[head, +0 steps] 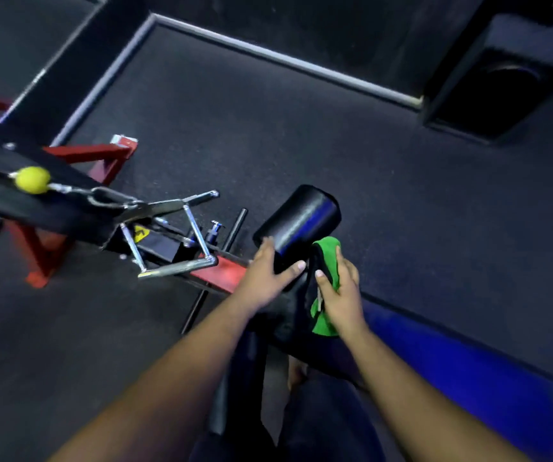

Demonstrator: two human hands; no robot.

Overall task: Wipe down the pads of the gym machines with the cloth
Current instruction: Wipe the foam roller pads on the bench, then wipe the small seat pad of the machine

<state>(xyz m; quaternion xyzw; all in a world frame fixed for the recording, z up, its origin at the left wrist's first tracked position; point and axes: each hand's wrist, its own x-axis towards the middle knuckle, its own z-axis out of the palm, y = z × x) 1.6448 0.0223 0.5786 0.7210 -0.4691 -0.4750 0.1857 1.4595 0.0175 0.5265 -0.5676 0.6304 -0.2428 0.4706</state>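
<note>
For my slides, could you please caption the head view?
Left hand steadies a black roller pad while the right hand wipes with a green cloth.

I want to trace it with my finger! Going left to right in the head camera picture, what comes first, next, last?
Yellow ball → metal handle → left hand → green cloth in the right hand → black box.

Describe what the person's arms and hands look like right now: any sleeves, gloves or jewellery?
Both forearms are bare as far as the frame shows, with no sleeves in view. The left hand and right hand wear no gloves, and no rings, watch or wristbands are visible. The fingernails are short and pale. Motion blur hides finer marks.
</note>
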